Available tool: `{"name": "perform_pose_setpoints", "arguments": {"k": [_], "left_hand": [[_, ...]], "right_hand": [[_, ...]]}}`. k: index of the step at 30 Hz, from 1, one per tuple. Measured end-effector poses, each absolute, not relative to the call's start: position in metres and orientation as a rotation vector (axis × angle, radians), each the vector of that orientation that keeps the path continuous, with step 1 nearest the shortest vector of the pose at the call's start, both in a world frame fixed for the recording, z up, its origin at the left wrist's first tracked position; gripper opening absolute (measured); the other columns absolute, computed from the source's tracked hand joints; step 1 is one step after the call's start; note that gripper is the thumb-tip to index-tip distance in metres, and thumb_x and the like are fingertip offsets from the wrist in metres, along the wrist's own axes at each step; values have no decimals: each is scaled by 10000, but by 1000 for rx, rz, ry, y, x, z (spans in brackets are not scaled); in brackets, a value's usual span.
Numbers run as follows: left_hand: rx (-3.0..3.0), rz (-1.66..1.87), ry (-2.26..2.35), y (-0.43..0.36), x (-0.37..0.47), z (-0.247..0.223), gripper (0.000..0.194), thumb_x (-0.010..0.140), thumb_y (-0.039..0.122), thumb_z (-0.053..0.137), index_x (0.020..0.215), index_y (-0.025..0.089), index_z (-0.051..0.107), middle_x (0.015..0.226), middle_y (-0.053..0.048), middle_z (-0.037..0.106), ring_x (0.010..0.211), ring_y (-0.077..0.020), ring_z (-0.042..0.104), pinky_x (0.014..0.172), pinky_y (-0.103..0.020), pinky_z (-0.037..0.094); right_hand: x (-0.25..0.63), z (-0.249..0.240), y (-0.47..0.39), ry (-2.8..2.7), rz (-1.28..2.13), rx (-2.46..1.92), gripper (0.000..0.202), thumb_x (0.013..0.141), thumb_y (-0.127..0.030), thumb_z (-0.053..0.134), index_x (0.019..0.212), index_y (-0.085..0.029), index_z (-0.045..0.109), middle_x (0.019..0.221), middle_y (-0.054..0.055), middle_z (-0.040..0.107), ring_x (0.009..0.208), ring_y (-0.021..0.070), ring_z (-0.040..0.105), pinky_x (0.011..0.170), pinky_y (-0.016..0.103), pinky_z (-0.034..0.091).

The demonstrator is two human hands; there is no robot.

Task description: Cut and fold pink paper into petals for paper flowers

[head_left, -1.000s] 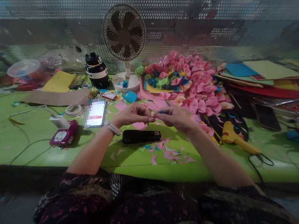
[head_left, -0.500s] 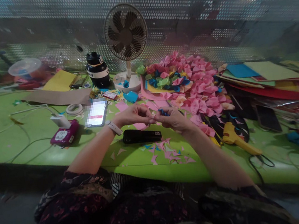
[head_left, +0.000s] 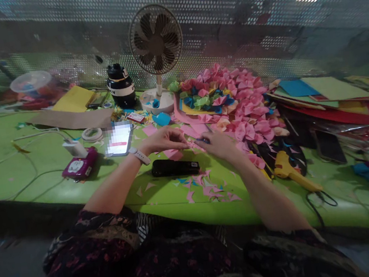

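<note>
My left hand (head_left: pixel 167 140) is closed in a pinch above the pink paper. What its fingertips hold, if anything, is too small to make out. Just to the right, my right hand (head_left: pixel 219 145) curls around a small dark-blue thing (head_left: pixel 204 140), mostly covered by the fingers, so its kind does not show. The fingertips of both hands are close, with a narrow gap. Below them lies a long black object (head_left: pixel 175 167) with a small white label. Pink and blue paper scraps (head_left: pixel 209 190) are scattered in front of it.
Many folded pink paper petals (head_left: pixel 244 101) are heaped at the back right, by a fan (head_left: pixel 156 41). A black bottle (head_left: pixel 121 87), tape roll (head_left: pixel 92 134) and lit phone (head_left: pixel 122 138) stand or lie left. A yellow glue gun (head_left: pixel 291 171) and coloured sheets (head_left: pixel 332 86) lie right.
My hands, touching at the fingertips before, have drawn slightly apart. My right hand has turned palm-down, covering more of the blue thing.
</note>
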State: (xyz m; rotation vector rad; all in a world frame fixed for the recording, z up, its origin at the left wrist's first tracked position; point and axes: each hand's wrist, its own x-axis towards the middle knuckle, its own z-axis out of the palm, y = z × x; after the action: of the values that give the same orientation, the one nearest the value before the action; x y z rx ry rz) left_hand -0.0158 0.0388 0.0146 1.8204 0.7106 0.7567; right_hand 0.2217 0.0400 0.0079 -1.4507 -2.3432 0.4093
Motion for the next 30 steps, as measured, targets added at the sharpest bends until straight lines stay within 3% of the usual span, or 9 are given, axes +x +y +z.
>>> {"name": "perform_pose_setpoints", "arguments": {"k": [4, 8, 11, 15, 20, 30], "left_hand": [[1865, 768, 774, 43, -16, 10, 236, 738, 354, 802, 779, 124, 769, 743, -77, 717, 620, -106, 600, 564, -225, 441], [1824, 798, 794, 46, -16, 6, 248, 751, 363, 789, 803, 122, 763, 732, -74, 726, 622, -113, 617, 601, -236, 467], [1809, 859, 852, 47, -15, 5, 243, 752, 362, 785, 795, 126, 751, 680, -52, 710, 593, -107, 606, 594, -231, 459], [1904, 863, 889, 46, -13, 4, 208, 771, 343, 749, 824, 142, 763, 698, -51, 722, 607, -118, 608, 596, -234, 445], [2179, 838, 930, 43, -11, 6, 161, 804, 307, 688, 802, 169, 769, 723, -38, 720, 640, -125, 594, 599, -231, 404], [2286, 825, 950, 41, -10, 8, 131, 805, 275, 692, 846, 201, 793, 757, -53, 736, 648, -142, 602, 582, -239, 365]], "right_hand": [[220, 5, 36, -2492, 212, -1542, 223, 908, -359, 589, 787, -192, 673, 785, 71, 694, 702, 192, 579, 579, 279, 290], [213, 11, 25, -2287, 29, -1335, 212, 918, -313, 535, 811, -189, 669, 838, 93, 702, 770, 209, 608, 637, 294, 365], [207, 16, 17, -2295, 93, -1132, 218, 920, -324, 531, 824, -193, 677, 815, 86, 704, 742, 197, 613, 665, 298, 404], [203, 16, 12, -2339, 93, -1097, 238, 931, -304, 515, 967, -175, 713, 949, 118, 742, 829, 218, 650, 694, 308, 432], [202, 10, 14, -2389, 24, -1181, 297, 914, -298, 539, 1116, -158, 707, 1014, 125, 750, 882, 237, 669, 669, 308, 422], [198, 3, 13, -2486, -25, -1197, 297, 932, -273, 504, 1091, -150, 724, 982, 125, 755, 852, 238, 668, 631, 303, 372]]}}
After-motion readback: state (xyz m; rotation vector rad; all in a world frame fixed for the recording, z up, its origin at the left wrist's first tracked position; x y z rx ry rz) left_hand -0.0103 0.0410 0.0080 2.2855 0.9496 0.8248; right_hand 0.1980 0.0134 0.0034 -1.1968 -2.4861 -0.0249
